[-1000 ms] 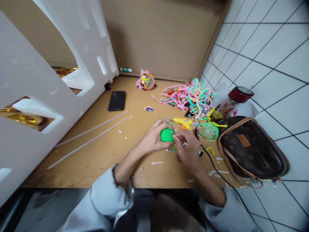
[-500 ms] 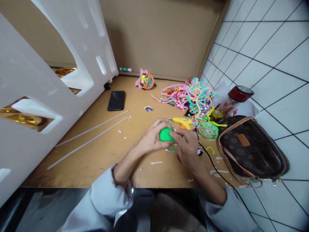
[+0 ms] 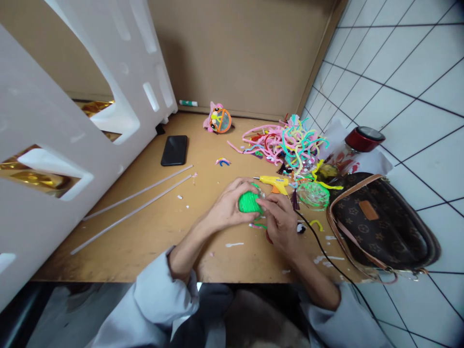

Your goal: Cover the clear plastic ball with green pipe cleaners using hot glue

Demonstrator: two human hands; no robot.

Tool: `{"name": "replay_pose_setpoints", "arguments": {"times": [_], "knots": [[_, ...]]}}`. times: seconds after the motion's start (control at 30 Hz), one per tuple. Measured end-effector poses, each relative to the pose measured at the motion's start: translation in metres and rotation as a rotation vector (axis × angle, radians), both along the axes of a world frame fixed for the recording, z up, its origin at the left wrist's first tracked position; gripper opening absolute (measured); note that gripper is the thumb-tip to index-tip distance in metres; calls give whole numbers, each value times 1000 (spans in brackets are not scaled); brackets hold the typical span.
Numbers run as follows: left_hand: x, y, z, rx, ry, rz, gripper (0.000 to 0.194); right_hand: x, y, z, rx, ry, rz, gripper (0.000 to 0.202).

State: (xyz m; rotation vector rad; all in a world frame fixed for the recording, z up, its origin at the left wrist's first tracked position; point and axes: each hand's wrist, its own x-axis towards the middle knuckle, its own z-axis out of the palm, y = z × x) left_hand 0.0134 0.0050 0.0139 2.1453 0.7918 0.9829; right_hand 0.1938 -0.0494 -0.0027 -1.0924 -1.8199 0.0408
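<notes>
My left hand [image 3: 229, 205] is wrapped round a bright green ball [image 3: 249, 203] that looks wound in ridged, fuzzy strands. At the ball's right side, the thumb and forefinger of my right hand [image 3: 281, 220] are pinched together close to its surface. Whatever lies between those fingertips is too small or hidden to name. Just beyond both hands lies a yellow hot glue gun [image 3: 273, 182], its black cord [image 3: 314, 234] running past my right wrist. A dark red round thing [image 3: 268, 237] shows partly beneath my right hand.
A tangle of coloured pipe cleaners [image 3: 286, 145], a clear bottle with a red lid [image 3: 364, 138] and a brown handbag [image 3: 384, 222] crowd the right. Farther back sits a small decorated toy [image 3: 219, 119]. Leftward are a black phone [image 3: 174, 151] and thin white sticks [image 3: 134, 212].
The fingertips of my right hand have drawn back slightly from the green ball's face to its right edge. My left hand and the ball stay almost still.
</notes>
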Motion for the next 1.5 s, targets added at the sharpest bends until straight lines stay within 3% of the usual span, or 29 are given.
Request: {"name": "replay_pose_setpoints", "arguments": {"times": [0.57, 0.8, 1.23, 1.4, 1.5], "knots": [[-1, 2, -1, 9, 14, 0, 41, 1, 3, -9, -59, 68, 21, 29], [-2, 4, -7, 46, 17, 9, 50, -3, 2, -9, -110, 100, 13, 31], [-4, 5, -9, 71, 18, -11, 38, -2, 3, -15, -110, 139, 42, 34], [-3, 4, -8, 72, 4, 0, 35, -5, 0, -10, -213, 171, 29, 32], [-3, 4, -7, 77, 2, 3, 34, -6, -2, -5, -190, 182, 18, 29]]}}
